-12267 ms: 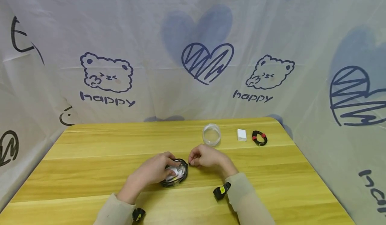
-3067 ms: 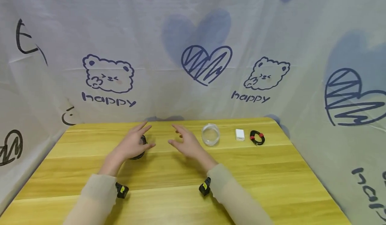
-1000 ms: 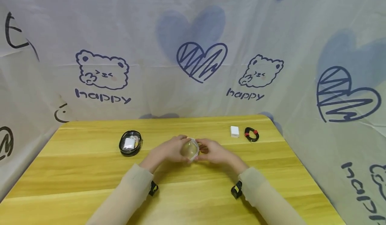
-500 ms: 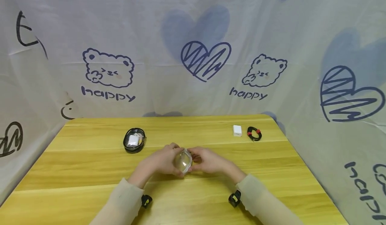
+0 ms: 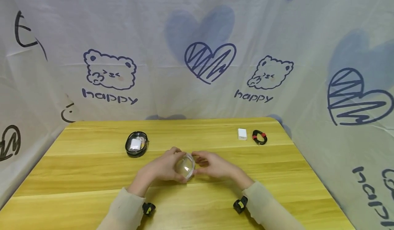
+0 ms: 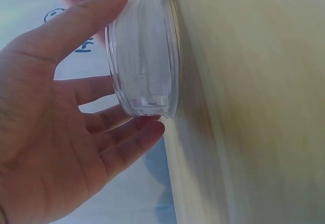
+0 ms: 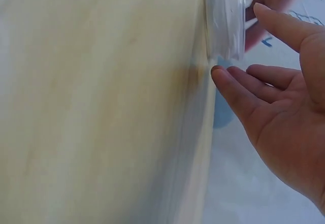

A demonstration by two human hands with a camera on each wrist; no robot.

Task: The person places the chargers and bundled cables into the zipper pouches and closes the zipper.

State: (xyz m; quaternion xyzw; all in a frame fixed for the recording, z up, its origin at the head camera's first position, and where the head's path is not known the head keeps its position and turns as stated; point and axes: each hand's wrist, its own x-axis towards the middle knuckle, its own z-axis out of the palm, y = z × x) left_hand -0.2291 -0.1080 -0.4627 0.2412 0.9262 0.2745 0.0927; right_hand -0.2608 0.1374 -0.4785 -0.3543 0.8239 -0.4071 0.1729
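Clear round plastic container (image 5: 186, 167) now farther from back edge of yellow wood-grain tabletop (image 5: 77, 170); my left hand (image 5: 162, 167) clamped on it, right hand (image 5: 215, 165) parted, just beside; left likely holds alone.

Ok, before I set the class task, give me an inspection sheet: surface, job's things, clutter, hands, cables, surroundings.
Surface: wood-grain tabletop, no spill seen.
Job's things: clear round container; whether it touches the tabletop is unclear.
Clutter: white charger block, just left of the red-banded black cable.
Hands: left hand grips the clear round container; right hand close beside it, contact unclear.
Cables: black cable coil at left, white adapter within its ring; red-banded black cable, coiled, at right.
Surroundings: pale backdrop printed with bears, hearts and "happy".
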